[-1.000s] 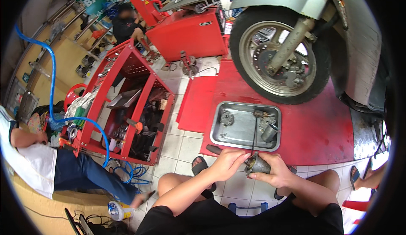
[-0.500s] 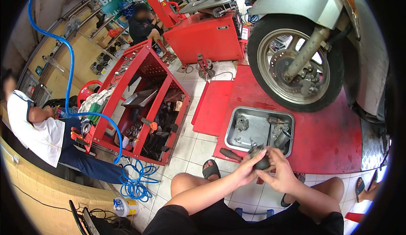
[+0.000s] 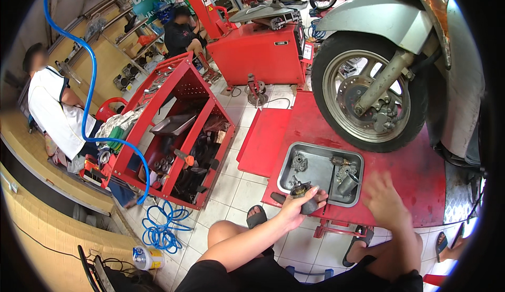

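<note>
My left hand is wrapped around a dark, rounded metal part with a small metal fitting on top, just over the near edge of a metal tray. My right hand is raised right of the tray, blurred by motion; its fingers look apart with nothing visible in them. Inside the tray lie a round metal casting, a copper-coloured rotor-like piece, another casting and a cylindrical metal housing. A dark tool handle shows left of my left hand.
The tray sits on a red lift platform beside a scooter's front wheel. At left stand a red tool cart and a coiled blue air hose. One person stands at left; another sits farther back.
My right hand has come off the dark part and moved right and up, away from it. The left hand keeps hold and has shifted slightly left. The person at left now stands more upright.
</note>
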Demonstrator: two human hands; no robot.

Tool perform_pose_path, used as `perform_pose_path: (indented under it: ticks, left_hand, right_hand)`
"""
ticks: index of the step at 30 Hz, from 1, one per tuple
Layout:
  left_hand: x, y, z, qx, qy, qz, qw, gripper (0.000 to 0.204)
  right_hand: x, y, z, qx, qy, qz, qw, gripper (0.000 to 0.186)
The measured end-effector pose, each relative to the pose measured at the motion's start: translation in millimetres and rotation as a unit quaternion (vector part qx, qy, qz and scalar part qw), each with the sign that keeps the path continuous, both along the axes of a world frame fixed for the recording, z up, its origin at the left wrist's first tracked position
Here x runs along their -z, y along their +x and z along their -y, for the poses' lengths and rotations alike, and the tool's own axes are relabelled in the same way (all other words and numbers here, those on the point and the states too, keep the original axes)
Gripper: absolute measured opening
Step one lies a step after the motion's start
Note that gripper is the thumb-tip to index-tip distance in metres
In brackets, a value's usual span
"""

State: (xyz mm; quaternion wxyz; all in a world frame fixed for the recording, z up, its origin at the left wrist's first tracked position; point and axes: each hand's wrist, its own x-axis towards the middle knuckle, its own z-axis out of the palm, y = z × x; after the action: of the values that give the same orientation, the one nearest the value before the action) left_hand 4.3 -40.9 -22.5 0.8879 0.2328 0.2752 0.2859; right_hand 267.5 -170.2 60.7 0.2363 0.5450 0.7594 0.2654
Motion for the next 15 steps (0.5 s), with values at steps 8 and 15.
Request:
perform_pose_path:
  ticks: [8, 15]
  left_hand:
    - [-16, -6, 6, -0.006, 0.041, -0.089, 0.995, 0.025]
    - [-15, -8, 12, 0.01, 0.26, -0.201, 0.944, 0.019]
  right_hand:
    - [-2, 1, -19, -0.032, -0.133, -0.81, 0.57, 0.049]
    - [9, -37, -31, -0.058, -0.059, -0.359, 0.93, 0.034]
